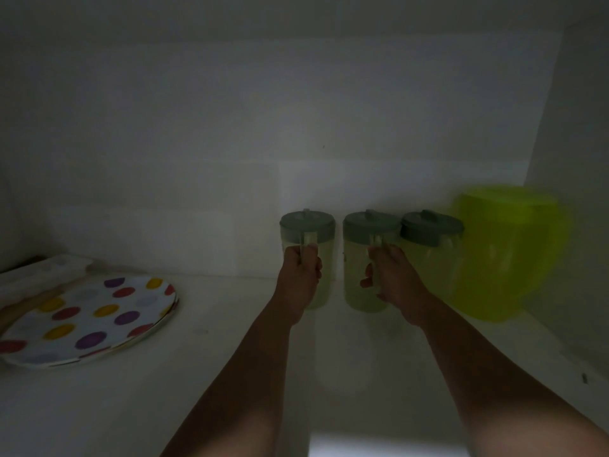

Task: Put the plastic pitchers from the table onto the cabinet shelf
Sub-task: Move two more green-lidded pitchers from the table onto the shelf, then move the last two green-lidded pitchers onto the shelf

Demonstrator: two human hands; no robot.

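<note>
Inside a dim white cabinet, three clear plastic pitchers with grey-green lids stand in a row at the back of the shelf point(230, 341). My left hand point(301, 270) is closed around the handle of the left pitcher point(308, 225). My right hand point(387, 275) grips the handle of the middle pitcher point(359, 258). The third pitcher point(431, 252) stands just right of it, touching or nearly touching. A larger lime-green pitcher point(507, 252) sits at the far right against the side wall.
A stack of white plates with coloured polka dots point(85, 321) lies on the shelf at the left, with a pale folded item point(46, 268) behind it. The cabinet's back wall is close behind the pitchers, and the right side wall point(573, 159) borders the lime pitcher.
</note>
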